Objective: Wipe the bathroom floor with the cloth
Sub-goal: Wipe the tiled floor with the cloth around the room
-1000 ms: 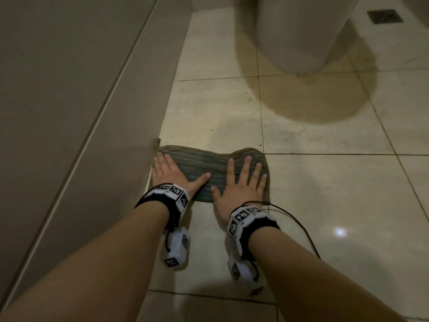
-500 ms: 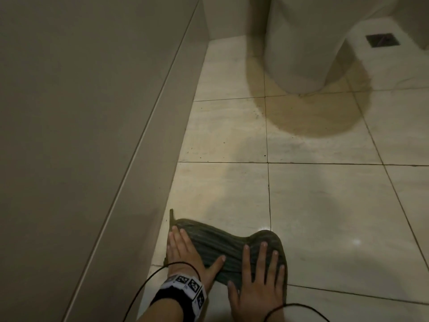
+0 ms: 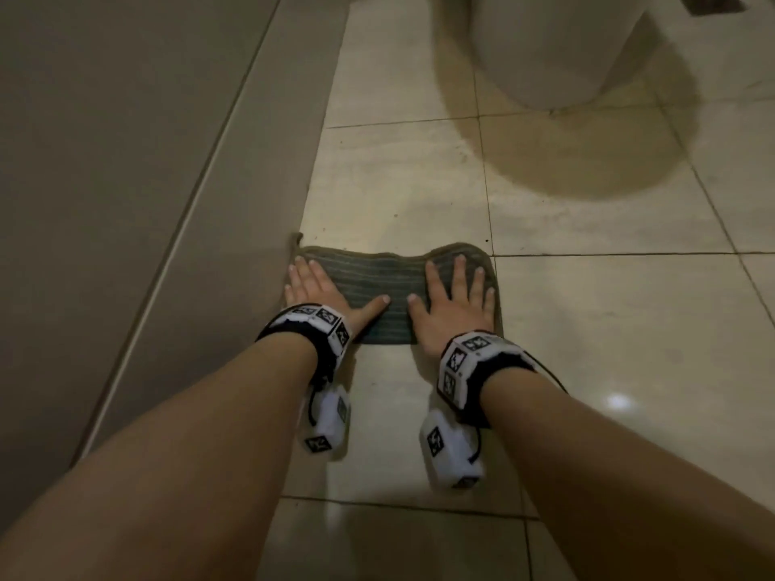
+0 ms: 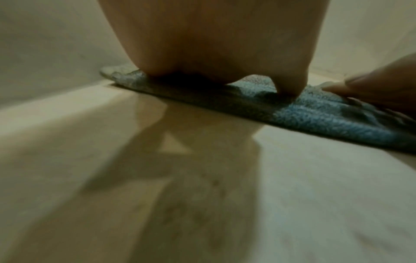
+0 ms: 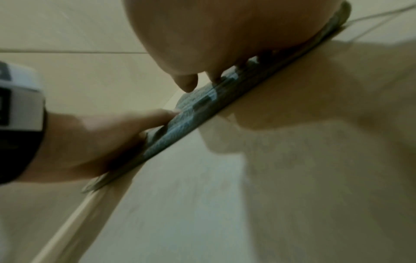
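A grey-green ribbed cloth point(image 3: 379, 278) lies flat on the beige tiled floor point(image 3: 587, 329), its left edge against the wall base. My left hand point(image 3: 314, 287) presses flat on the cloth's left part, fingers straight and thumb spread. My right hand point(image 3: 457, 295) presses flat on its right part, fingers splayed. In the left wrist view the cloth point(image 4: 315, 113) looks bluish under my left hand point(image 4: 225, 44), with the right hand's fingers point(image 4: 371, 89) at the right edge. The right wrist view shows the cloth point(image 5: 191, 122) edge-on under my right hand point(image 5: 225, 35), beside my left hand point(image 5: 101, 138).
A beige wall point(image 3: 126, 203) with a low ledge runs along the left. A white toilet base point(image 3: 557, 48) stands ahead to the right, with a darker wet patch point(image 3: 578, 157) on the tiles around it. A floor drain point(image 3: 713, 4) sits at the top right.
Half a second ago both hands and the cloth were pulled back near my body; now they have slid forward along the wall, arms stretched out, the cloth spread flatter.
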The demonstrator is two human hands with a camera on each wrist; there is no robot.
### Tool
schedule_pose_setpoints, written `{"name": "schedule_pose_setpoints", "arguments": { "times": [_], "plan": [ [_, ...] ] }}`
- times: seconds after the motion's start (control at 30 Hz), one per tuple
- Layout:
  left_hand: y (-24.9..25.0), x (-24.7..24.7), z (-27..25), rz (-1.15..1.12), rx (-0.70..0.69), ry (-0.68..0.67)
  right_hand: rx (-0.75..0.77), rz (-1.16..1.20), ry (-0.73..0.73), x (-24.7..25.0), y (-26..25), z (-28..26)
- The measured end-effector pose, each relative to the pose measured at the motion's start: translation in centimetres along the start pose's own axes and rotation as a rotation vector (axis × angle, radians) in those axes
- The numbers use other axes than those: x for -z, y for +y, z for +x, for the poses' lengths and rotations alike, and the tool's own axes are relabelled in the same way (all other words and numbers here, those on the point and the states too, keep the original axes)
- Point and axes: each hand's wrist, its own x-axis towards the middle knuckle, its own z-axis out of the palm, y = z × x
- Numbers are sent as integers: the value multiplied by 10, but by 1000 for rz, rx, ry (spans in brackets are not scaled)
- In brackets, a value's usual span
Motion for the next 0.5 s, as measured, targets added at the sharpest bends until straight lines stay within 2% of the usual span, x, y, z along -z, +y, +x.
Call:
{"name": "schedule_pose_setpoints", "arguments": {
  "times": [0.1,0.23,0.33,0.5],
  "plan": [
    [0,-3,10,-15,-20,41,29,-34,3,4,4,10],
    [-24,-9,-3,-12,-121,40,85,-120,74,-21,8,-23],
    [-41,-22,-45,-13,-126,5,99,-141,95,-55,10,-71],
    [-73,-55,-146,-18,-55,-87,123,-87,82,-91,30,-161]
  ]
}}
